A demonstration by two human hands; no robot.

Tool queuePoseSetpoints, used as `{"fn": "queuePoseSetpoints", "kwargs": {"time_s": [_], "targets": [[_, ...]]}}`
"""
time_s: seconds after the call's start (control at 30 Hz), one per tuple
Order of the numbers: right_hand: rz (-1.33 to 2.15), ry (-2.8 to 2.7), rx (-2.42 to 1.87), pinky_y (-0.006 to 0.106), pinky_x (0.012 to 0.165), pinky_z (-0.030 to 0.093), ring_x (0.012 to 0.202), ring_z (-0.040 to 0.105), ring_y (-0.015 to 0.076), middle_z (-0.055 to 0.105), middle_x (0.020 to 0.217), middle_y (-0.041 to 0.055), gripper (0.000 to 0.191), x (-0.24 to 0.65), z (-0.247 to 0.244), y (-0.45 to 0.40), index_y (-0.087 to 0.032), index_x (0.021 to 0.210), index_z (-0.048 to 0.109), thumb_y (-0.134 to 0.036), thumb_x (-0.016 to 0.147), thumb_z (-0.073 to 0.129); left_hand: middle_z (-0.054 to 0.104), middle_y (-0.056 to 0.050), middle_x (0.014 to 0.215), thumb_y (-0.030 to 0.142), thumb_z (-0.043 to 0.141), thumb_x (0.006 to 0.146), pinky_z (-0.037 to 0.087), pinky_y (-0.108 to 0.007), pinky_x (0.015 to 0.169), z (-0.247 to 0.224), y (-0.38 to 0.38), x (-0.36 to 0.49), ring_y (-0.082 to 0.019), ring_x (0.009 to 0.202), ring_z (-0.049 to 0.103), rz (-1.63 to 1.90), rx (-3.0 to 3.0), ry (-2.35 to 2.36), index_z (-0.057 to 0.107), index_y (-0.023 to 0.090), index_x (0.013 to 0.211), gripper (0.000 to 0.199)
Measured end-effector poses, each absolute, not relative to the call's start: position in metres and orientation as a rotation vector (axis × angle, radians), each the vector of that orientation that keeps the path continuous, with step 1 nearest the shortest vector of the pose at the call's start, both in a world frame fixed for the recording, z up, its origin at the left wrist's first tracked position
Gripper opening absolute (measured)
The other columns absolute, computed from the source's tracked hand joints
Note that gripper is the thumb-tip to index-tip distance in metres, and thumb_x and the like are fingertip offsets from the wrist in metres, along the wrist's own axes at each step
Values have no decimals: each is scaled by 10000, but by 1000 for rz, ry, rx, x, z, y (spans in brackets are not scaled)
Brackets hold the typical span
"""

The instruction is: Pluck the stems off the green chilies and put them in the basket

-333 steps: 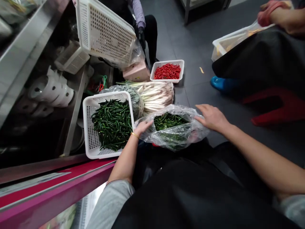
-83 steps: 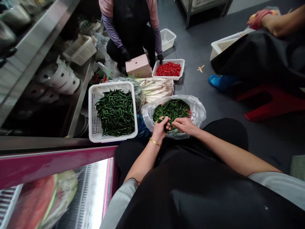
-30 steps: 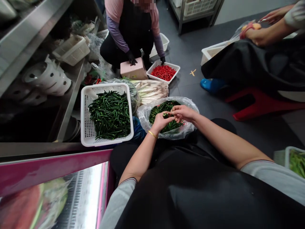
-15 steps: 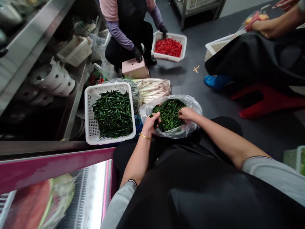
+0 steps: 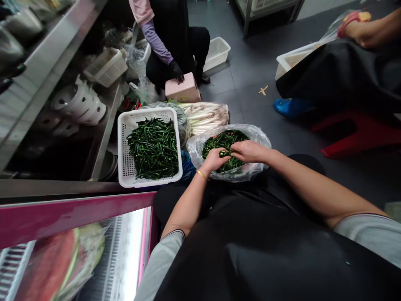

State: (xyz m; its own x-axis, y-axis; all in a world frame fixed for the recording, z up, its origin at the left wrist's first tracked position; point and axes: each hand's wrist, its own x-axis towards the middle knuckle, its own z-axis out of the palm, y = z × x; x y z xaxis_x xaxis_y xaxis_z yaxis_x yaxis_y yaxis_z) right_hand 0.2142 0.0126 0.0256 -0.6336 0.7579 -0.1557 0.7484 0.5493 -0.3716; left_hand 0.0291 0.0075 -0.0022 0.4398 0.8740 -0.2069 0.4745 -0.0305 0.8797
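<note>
The left hand (image 5: 214, 161) and right hand (image 5: 249, 151) close in narrowly over a clear plastic bag (image 5: 261, 144) of dark green chillies (image 5: 224, 140), pinching one small chilli (image 5: 224, 154) between them. Just beside the bag — touching it — sits a white perforated plastic basket (image 5: 124, 167), heaped with more.

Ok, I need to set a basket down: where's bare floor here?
Bare dark-grey floor tiles lie between the clear plastic bag of green chillies and the blue rubber shoe, right of the pale spring onions. Crowded: the white plastic basket, bag and onions press together.
</note>
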Motion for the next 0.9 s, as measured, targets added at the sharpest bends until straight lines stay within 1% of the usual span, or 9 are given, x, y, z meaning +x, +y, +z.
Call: {"fn": "queuePoseSetpoints", "kwargs": {"time_s": [0.17,0.27,0.4,0.53,0.67,0.7,0.77,0.83,0.9], "targets": [[1459,-2447,-1045,266,576,360,578,491,144,555,613,20,397,224,29,-2,-200,683,524,-538,861,420,625,-1,652,340,698,704,403,-242,621,10,-11,12,-121,619,546,368,1462,873,645,123,784,237],[1905,-2125,-1007,306,584,368,577,491,165,550,593,41,462,232,22,-3,-208,712,574,-642,820,458,591,11,606,258,681,734,385,-246,592,21,-17,10,-109,583,508,412,1373,751,625,137,757,135],[2042,-1941,-971,345,577,349,552,459,169,532,565,75,461,236,15,-9,-223,586,564,-643,775,545,541,4,552,121,626,744,388,-254,514,24,-19,14,-108,488,487,524,1323,640,624,140,685,62],[2121,-1862,-859,344,550,357,504,446,163,508,516,57,425,241,24,-19,-231,618,604,-624,772,556,484,0,480,200,632,743,282,-251,406,20,-23,15,-97,386,392,465,1253,427,683,113,791,112],[1790,-1879,-1077,321,582,411,555,509,167,533,564,47,416,243,25,-1,-209,651,577,-583,820,507,449,21,484,336,691,716,252,-231,409,15,-22,4,-83,415,382,654,956,490,630,128,810,237],[1654,-1963,-1228,317,602,431,592,542,175,581,631,59,371,243,20,6,-195,768,614,-546,829,510,447,28,505,361,715,692,267,-222,412,13,-20,0,-77,429,392,743,850,543,587,144,767,263],[1258,-2242,-1531,324,727,467,770,614,208,654,884,117,350,243,5,20,-144,1055,617,-392,811,574,463,37,544,336,759,639,347,-213,455,9,-14,-9,-73,467,446,864,718,640,510,160,713,313],[766,-2486,-1790,347,792,465,902,626,249,619,1093,179,382,244,-12,23,-116,1154,589,-306,824,556,523,32,597,295,785,591,421,-220,515,4,-8,-18,-101,549,548,919,634,747,471,167,714,361],[611,-2705,-1857,341,789,468,937,634,261,618,1103,188,328,245,-24,14,-110,1127,609,-265,854,513,605,7,667,278,781,587,490,-264,597,1,-6,-22,-159,672,636,933,598,835,465,169,741,368]]}}
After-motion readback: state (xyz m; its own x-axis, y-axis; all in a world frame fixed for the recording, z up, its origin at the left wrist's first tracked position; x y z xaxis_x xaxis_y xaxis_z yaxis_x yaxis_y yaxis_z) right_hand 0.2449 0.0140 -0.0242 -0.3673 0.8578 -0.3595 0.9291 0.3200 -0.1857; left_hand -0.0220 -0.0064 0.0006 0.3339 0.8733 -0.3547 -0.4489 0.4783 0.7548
